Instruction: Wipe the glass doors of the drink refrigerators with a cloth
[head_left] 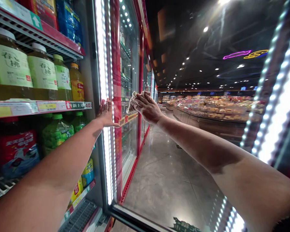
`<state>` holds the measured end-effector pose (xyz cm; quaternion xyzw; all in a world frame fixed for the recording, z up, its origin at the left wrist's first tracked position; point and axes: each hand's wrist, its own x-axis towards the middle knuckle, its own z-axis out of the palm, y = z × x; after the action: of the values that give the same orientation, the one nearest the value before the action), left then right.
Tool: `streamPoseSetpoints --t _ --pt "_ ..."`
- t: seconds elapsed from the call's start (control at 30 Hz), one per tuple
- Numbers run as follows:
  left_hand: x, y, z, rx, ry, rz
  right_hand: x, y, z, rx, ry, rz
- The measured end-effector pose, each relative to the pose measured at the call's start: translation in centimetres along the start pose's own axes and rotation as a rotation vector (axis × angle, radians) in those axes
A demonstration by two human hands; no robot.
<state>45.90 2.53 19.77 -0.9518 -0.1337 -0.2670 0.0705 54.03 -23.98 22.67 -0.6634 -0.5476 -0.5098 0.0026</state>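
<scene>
My right hand [146, 107] presses a crumpled light cloth [133, 100] against the glass of the neighbouring cooler door [128, 71], fingers curled over the cloth. My left hand [106, 112] lies flat with fingers stretched out on the lit vertical frame [103, 64] of the open cooler. Both arms reach forward at about shoulder height.
Open cooler shelves on the left hold large drink bottles [42, 72] with green labels and price strips [41, 106]. The open door's lit edge [277, 106] stands at the right. A grey shop floor [164, 174] runs ahead past food display counters [215, 111].
</scene>
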Motion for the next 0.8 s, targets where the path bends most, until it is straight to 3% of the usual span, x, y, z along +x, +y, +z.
streamPoseSetpoints --t 0.17,0.3,0.53,0.7,0.8 --pt "0.0 0.4 0.3 -0.059 0.044 -0.036 -2.5 -0.4 -0.3 0.022 -0.028 0.01" --pt "-0.1 0.8 0.0 -0.099 0.046 -0.052 -3.6 0.5 -1.8 0.018 -0.069 -0.011" --pt "-0.2 1.7 -0.5 -0.117 0.043 -0.096 -6.0 1.5 -3.9 -0.018 0.023 0.145" --pt "-0.5 2.4 -0.7 -0.116 0.053 -0.111 -7.6 1.7 -4.4 -0.001 -0.037 0.062" --pt "-0.5 2.6 -0.7 -0.127 0.068 -0.116 -7.8 2.5 -5.3 -0.028 -0.018 0.097"
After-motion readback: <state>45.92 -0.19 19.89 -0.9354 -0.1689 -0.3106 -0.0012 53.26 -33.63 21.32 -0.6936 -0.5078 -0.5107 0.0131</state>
